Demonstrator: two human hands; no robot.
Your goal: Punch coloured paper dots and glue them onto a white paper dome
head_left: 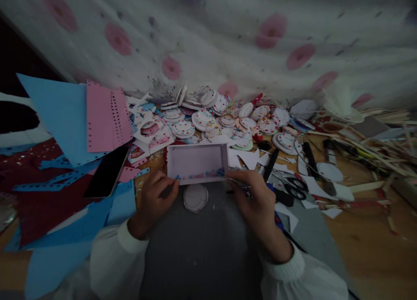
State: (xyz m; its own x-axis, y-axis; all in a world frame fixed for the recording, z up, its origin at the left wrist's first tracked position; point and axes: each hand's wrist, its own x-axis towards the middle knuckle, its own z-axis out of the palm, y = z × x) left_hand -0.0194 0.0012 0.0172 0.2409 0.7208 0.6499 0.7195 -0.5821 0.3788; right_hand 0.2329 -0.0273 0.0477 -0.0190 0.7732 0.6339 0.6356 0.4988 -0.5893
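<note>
A shallow white open box (198, 160) is tilted toward me, with small blue and pink bits (205, 175) gathered along its near inner edge. My left hand (154, 202) pinches the box's near left corner between thumb and fingers. At the near right corner, my right hand (256, 200) is closed, its fingertips on the box edge; that hand is slightly blurred. Just below the box, a round white paper disc (195, 198) lies on the dark grey mat (198, 248).
Behind the box are piled white layered paper discs with coloured dots (184, 128). Blue sheets (65, 113), pink punched sheets (104, 117) and a black phone (107, 173) lie left. Scissors (296, 188), black-handled tools (309, 156) and wooden strips (368, 186) are at right.
</note>
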